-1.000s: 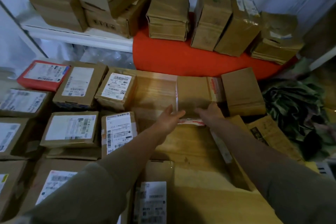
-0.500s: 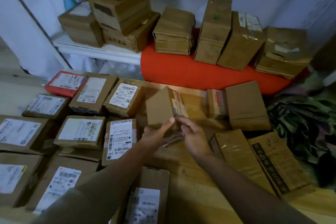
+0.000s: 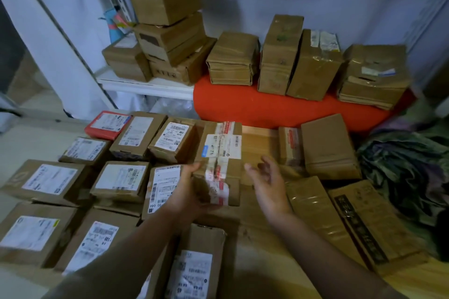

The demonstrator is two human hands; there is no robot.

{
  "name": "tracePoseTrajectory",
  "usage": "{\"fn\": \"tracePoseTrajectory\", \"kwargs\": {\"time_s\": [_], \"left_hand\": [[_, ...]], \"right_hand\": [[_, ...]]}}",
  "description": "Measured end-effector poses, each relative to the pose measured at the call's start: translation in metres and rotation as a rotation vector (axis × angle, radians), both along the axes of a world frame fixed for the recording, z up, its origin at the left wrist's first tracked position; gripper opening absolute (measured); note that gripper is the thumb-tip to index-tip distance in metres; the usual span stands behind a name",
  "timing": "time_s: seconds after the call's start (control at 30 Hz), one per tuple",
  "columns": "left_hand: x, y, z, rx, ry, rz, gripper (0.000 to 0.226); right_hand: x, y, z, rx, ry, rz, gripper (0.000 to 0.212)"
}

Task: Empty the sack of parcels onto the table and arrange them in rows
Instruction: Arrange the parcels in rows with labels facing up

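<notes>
Brown cardboard wrapped in white and red printed tape makes up the parcel (image 3: 220, 162) that is gripped at its near left corner by the left hand (image 3: 188, 192), its far end resting in line with the back row of labelled parcels (image 3: 136, 133) on the wooden table (image 3: 260, 262). At three o'clock from it the right hand (image 3: 267, 182) is held clear of it, fingers spread and empty. At three o'clock of that hand, two plain boxes (image 3: 328, 147) are seen, and the green sack (image 3: 408, 170) is seen beyond them.
</notes>
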State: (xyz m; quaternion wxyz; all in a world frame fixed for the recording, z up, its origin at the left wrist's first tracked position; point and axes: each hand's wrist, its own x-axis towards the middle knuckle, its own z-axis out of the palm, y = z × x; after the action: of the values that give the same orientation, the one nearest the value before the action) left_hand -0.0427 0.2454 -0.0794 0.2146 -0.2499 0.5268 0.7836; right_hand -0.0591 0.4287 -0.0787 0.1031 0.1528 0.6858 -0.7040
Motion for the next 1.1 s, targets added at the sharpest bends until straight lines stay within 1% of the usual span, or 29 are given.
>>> {"fn": "tracePoseTrajectory", "kwargs": {"time_s": [0.03, 0.07, 0.13, 0.2, 0.27, 0.37, 0.43, 0.5, 0.57, 0.63, 0.67, 0.73, 0.83, 0.93, 1.0, 1.03, 1.1], "left_hand": [[0.001, 0.000, 0.002, 0.059, -0.002, 0.009, 0.060], [0.000, 0.002, 0.003, 0.119, -0.010, 0.025, 0.063], [0.000, 0.006, 0.005, 0.215, -0.011, 0.050, 0.066], [-0.001, 0.010, 0.006, 0.244, -0.016, 0.064, 0.068], [0.000, 0.010, 0.004, 0.244, -0.007, 0.060, 0.069], [0.000, 0.007, -0.002, 0.150, 0.015, 0.050, 0.065], [0.000, 0.005, -0.006, 0.087, 0.034, 0.027, 0.061], [0.000, 0.000, -0.008, 0.021, 0.028, 0.003, 0.056], [-0.001, -0.004, -0.007, -0.103, -0.012, -0.010, 0.049], [-0.002, -0.006, -0.003, -0.314, -0.053, 0.005, 0.043], [-0.002, -0.009, -0.002, -0.435, -0.029, 0.013, 0.040], [-0.001, -0.014, 0.000, -0.620, 0.099, 0.043, 0.033], [-0.002, -0.030, -0.002, -0.853, 0.261, 0.060, 0.025], [-0.007, -0.052, -0.016, -1.045, 0.373, 0.013, 0.024], [-0.009, -0.064, -0.026, -1.119, 0.389, -0.031, 0.022], [-0.011, -0.067, -0.027, -1.172, 0.374, -0.080, 0.025], [-0.012, -0.071, -0.032, -1.276, 0.323, -0.235, 0.039]], "right_hand": [[0.003, 0.001, 0.001, -0.032, -0.063, 0.038, 0.062], [0.007, 0.001, 0.004, -0.047, -0.114, 0.089, 0.068], [0.014, 0.000, 0.009, -0.073, -0.180, 0.173, 0.068], [0.017, -0.002, 0.011, -0.073, -0.182, 0.201, 0.067], [0.016, -0.003, 0.008, -0.071, -0.184, 0.202, 0.075], [0.012, -0.004, 0.008, -0.069, -0.202, 0.221, 0.091], [0.011, -0.006, 0.009, -0.054, -0.245, 0.232, 0.086], [0.009, -0.008, 0.006, -0.028, -0.291, 0.221, 0.071], [0.005, -0.011, 0.000, -0.014, -0.327, 0.186, 0.062], [0.000, -0.015, -0.006, -0.025, -0.370, 0.129, 0.058], [-0.002, -0.018, -0.008, -0.035, -0.396, 0.101, 0.055], [-0.008, -0.024, -0.017, -0.044, -0.437, 0.066, 0.052], [-0.021, -0.035, -0.030, -0.024, -0.465, 0.057, 0.057], [-0.041, -0.051, -0.037, 0.008, -0.427, 0.077, 0.057], [-0.055, -0.061, -0.038, 0.045, -0.385, 0.104, 0.060], [-0.060, -0.065, -0.037, 0.087, -0.379, 0.118, 0.065], [-0.065, -0.072, -0.037, 0.174, -0.401, 0.163, 0.076]]}}
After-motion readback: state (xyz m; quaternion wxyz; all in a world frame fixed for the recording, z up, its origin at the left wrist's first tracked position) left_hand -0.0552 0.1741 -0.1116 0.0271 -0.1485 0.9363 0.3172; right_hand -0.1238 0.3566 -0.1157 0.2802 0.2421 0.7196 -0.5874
